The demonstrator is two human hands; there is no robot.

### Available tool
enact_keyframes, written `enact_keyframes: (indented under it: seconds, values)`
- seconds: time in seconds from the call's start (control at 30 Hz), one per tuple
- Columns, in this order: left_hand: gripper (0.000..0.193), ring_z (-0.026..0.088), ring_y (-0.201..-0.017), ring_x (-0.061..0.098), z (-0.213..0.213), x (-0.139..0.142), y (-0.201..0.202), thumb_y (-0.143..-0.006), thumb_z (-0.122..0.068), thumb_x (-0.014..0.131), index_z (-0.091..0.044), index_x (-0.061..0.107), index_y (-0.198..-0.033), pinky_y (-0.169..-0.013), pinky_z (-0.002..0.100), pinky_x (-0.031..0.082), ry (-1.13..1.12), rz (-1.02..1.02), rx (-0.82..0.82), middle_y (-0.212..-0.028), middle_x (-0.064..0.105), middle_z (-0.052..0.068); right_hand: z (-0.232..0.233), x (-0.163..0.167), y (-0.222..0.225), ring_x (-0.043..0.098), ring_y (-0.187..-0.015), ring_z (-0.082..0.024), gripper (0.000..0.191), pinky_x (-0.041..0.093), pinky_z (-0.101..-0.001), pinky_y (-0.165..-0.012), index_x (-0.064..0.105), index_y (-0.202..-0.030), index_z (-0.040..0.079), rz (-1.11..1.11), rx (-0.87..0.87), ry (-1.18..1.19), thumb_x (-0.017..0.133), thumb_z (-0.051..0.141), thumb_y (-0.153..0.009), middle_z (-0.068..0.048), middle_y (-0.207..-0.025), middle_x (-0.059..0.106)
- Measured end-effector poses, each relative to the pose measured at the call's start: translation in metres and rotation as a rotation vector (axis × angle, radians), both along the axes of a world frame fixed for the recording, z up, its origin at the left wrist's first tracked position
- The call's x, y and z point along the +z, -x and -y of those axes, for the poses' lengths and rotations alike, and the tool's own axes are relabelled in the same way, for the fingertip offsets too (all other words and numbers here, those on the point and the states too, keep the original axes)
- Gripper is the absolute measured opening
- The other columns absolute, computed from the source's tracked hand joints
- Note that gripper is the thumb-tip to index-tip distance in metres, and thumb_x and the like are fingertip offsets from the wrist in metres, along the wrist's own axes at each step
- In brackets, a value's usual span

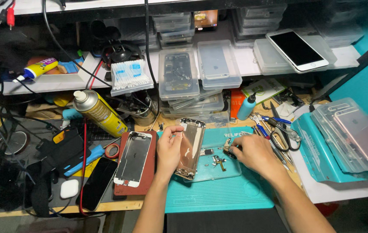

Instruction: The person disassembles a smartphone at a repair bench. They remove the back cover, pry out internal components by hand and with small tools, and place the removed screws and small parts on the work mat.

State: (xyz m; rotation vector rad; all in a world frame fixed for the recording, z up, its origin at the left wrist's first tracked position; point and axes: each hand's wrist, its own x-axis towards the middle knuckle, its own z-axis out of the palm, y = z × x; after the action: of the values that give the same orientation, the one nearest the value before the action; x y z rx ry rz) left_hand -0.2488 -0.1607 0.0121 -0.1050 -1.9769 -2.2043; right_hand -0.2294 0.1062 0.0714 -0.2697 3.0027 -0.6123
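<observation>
- My left hand (168,151) grips the near-left edge of the opened phone housing (191,149), fingers curled narrow around its rim, thumb on top; the housing lies lengthwise on the teal work mat (218,194), tilted slightly against my palm.
- My right hand (253,152) rests on the mat just right of the housing, fingertips pinched tight on a small dark component (228,152); what kind of part it is I cannot tell.
- Small loose parts (218,161) lie on a clear tray between my two hands, near the housing's right side.
- A detached phone screen (133,159) sits face up on a reddish-brown pad (147,181), just left of my left hand.
- A dark phone (98,183) lies at the bench's front-left, beside a white earbud case (68,188).
- A yellow spray can (99,111) lies tilted behind the screen.
- Scissors (285,133) and hand tools crowd the mat's right edge.
- Clear plastic boxes (178,74) holding phone parts stand stacked at the back.
- A white-framed phone (297,49) rests on boxes, upper right.
</observation>
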Motion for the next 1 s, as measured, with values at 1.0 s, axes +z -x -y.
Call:
enact_keyframes:
  seconds: [1.0]
  values:
    - [0.016,0.007,-0.084,0.063,-0.012,-0.007,0.001,-0.101,-0.001,0.054,0.001,0.063,-0.115,-0.070,0.021,0.049,-0.044,0.064,-0.056,-0.097,0.062,0.004,-0.027,0.018,-0.007,0.074,-0.079,-0.030,0.018,0.056,-0.0413,-0.078,0.082,-0.093,0.012,0.042,-0.057,0.052,0.076,0.023,-0.080,-0.010,-0.081,0.078]
